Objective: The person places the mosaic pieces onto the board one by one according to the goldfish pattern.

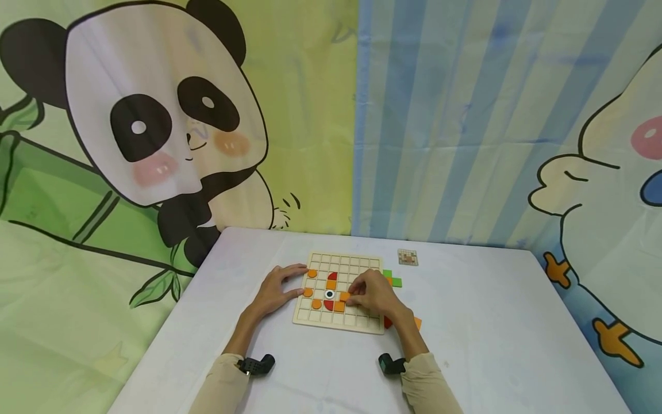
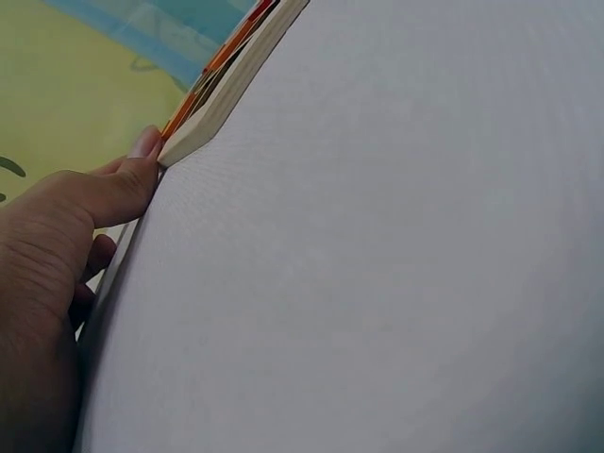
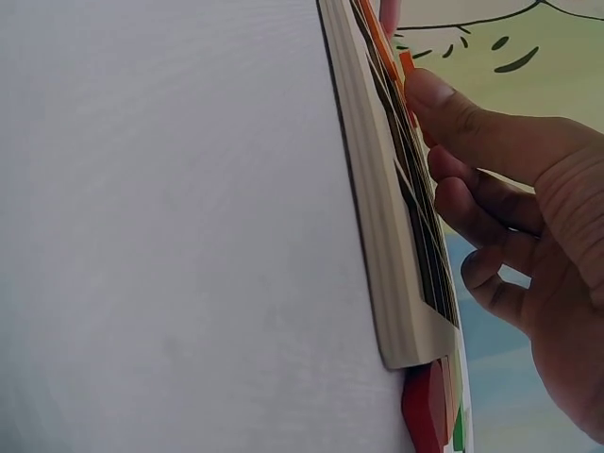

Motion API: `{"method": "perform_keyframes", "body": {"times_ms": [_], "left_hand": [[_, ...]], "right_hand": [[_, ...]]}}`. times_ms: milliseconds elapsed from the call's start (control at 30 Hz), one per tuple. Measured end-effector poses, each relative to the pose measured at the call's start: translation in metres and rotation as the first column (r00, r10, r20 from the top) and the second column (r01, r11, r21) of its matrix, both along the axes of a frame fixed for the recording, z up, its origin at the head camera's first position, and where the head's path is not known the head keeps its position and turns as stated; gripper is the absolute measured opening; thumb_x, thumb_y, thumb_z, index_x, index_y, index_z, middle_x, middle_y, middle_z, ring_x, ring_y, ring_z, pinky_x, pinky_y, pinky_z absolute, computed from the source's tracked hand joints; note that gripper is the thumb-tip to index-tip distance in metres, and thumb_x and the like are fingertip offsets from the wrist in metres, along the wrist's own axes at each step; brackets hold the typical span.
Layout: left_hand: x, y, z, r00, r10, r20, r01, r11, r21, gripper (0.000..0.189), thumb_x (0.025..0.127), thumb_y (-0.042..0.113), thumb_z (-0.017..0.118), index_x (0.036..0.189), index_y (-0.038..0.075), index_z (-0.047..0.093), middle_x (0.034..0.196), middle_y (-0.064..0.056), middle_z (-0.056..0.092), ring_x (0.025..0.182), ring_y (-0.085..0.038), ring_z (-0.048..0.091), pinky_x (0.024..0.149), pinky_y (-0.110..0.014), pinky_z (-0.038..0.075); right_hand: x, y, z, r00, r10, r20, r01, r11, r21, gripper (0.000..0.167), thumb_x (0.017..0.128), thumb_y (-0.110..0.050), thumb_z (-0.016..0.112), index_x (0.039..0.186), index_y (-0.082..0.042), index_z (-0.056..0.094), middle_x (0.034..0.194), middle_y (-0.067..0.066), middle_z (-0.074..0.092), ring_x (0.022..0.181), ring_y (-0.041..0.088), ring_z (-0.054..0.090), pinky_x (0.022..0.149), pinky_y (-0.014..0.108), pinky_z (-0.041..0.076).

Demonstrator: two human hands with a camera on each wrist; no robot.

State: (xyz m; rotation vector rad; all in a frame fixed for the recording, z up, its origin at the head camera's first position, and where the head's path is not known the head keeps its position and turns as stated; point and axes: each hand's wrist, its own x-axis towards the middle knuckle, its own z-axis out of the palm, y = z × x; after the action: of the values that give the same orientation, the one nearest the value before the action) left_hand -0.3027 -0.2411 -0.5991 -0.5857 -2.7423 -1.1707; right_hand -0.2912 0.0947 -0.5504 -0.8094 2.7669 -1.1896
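Observation:
A wooden grid board (image 1: 362,326) lies on the white table. My right hand (image 1: 373,292) pinches an orange square tile (image 1: 344,296) between thumb and fingers over the middle of the board; the right wrist view shows the tile tilted at the thumb tip. My left hand (image 1: 272,290) rests at the board's left edge, thumb and forefinger spread and touching it. On the grid lie orange round pieces (image 1: 316,304), red quarter-round pieces (image 1: 333,276), other orange squares (image 1: 331,284) and a white eye tile (image 1: 329,294).
Green tiles (image 1: 397,282) lie off the board's right edge, partly behind my right hand. Red (image 3: 424,406) and orange pieces (image 1: 418,324) sit nearer, by my right wrist. A small patterned card (image 1: 407,257) lies at the back right. Printed curtains (image 1: 310,115) stand behind the table.

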Motion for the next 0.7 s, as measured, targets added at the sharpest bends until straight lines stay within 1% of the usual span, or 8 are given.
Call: {"method": "perform_keyframes", "body": {"times_ms": [100, 200, 267, 433, 633, 700], "left_hand": [[0.0004, -0.0006, 0.0008, 1.000, 0.005, -0.002, -0.005, 1.000, 0.001, 0.058, 0.094, 0.029, 0.088, 0.149, 0.025, 0.069, 0.159, 0.001, 0.064, 0.153, -0.028, 0.055, 0.127, -0.058, 0.033], [0.0012, -0.0006, 0.0011, 1.000, 0.012, -0.004, -0.012, 1.000, -0.005, 0.058, 0.094, 0.029, 0.088, 0.148, 0.027, 0.070, 0.159, 0.003, 0.064, 0.150, -0.027, 0.057, 0.121, -0.056, 0.039], [0.0017, -0.0004, 0.0008, 1.000, 0.017, 0.003, -0.017, 1.000, -0.005, 0.057, 0.094, 0.029, 0.088, 0.148, 0.028, 0.069, 0.159, 0.004, 0.064, 0.148, -0.027, 0.058, 0.118, -0.055, 0.041], [0.0024, 0.0010, 0.0006, 1.000, 0.020, 0.003, -0.020, 1.000, -0.003, 0.058, 0.094, 0.030, 0.088, 0.149, 0.028, 0.069, 0.159, 0.003, 0.064, 0.145, -0.027, 0.059, 0.116, -0.054, 0.041], [0.0026, 0.0012, 0.0014, 1.000, 0.014, -0.026, -0.014, 1.000, -0.012, 0.059, 0.093, 0.030, 0.088, 0.148, 0.026, 0.070, 0.158, 0.003, 0.065, 0.141, -0.027, 0.061, 0.111, -0.052, 0.043], [0.0023, 0.0010, 0.0016, 0.999, 0.007, -0.036, -0.007, 1.000, -0.008, 0.058, 0.093, 0.030, 0.089, 0.148, 0.024, 0.070, 0.158, 0.002, 0.065, 0.144, -0.028, 0.060, 0.112, -0.053, 0.043]], "right_hand": [[-0.0013, -0.0013, 0.0012, 1.000, 0.001, 0.007, -0.001, 1.000, -0.009, 0.018, 0.082, -0.019, 0.098, 0.092, -0.009, 0.086, 0.078, -0.006, 0.075, 0.065, 0.007, 0.062, 0.063, 0.024, 0.053], [-0.0026, -0.0028, 0.0012, 1.000, 0.012, 0.007, -0.012, 1.000, -0.016, 0.020, 0.082, -0.020, 0.098, 0.092, -0.008, 0.085, 0.079, -0.005, 0.076, 0.065, 0.005, 0.062, 0.064, 0.023, 0.053], [-0.0033, -0.0036, 0.0007, 1.000, 0.018, 0.009, -0.018, 1.000, -0.020, 0.020, 0.082, -0.020, 0.098, 0.092, -0.009, 0.086, 0.079, -0.005, 0.076, 0.066, 0.005, 0.062, 0.065, 0.023, 0.053], [-0.0036, -0.0048, 0.0012, 1.000, 0.026, 0.013, -0.026, 0.999, -0.027, 0.019, 0.082, -0.019, 0.098, 0.092, -0.009, 0.086, 0.077, -0.006, 0.074, 0.066, 0.006, 0.063, 0.065, 0.024, 0.053], [-0.0046, -0.0053, 0.0016, 0.999, 0.037, 0.008, -0.037, 0.999, -0.025, 0.018, 0.083, -0.019, 0.097, 0.092, -0.009, 0.085, 0.076, -0.006, 0.074, 0.066, 0.007, 0.063, 0.065, 0.024, 0.053], [-0.0052, -0.0056, 0.0013, 0.999, 0.039, 0.013, -0.039, 0.999, -0.030, 0.017, 0.084, -0.019, 0.097, 0.092, -0.009, 0.085, 0.076, -0.006, 0.074, 0.065, 0.007, 0.062, 0.064, 0.024, 0.053]]}}
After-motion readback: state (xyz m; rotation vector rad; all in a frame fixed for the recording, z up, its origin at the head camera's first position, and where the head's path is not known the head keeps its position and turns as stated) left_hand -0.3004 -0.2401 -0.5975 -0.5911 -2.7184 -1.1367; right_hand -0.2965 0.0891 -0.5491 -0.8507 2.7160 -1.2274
